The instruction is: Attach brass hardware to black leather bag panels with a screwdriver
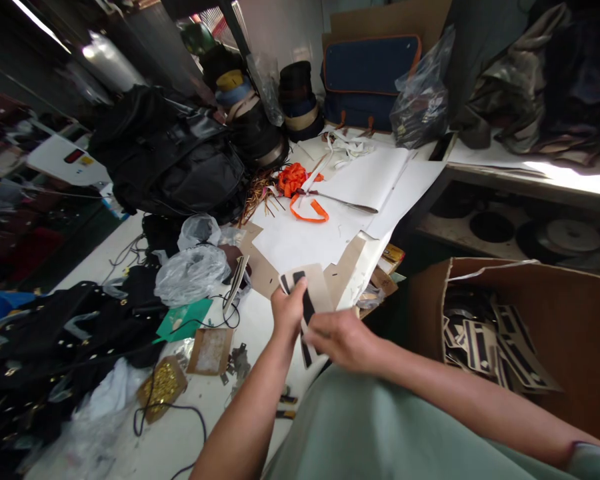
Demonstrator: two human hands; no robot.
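Both my hands hold a beige card with black strips (pixel 314 293) just over the near edge of the white table (pixel 300 233). My left hand (pixel 287 312) pinches its lower left part, thumb on top. My right hand (pixel 341 340) grips it from the right, fingers curled around its lower end. Part of the card is hidden behind my hands.
A cardboard box (pixel 555 320) with several similar striped cards stands to the right, below the table. On the table lie an orange ribbon (pixel 300 187), white paper sheets (pixel 370 180), clear plastic bags (pixel 193 270), black bags (pixel 180 167), black garments (pixel 70 333) and a blue bag (pixel 370 77) at the back.
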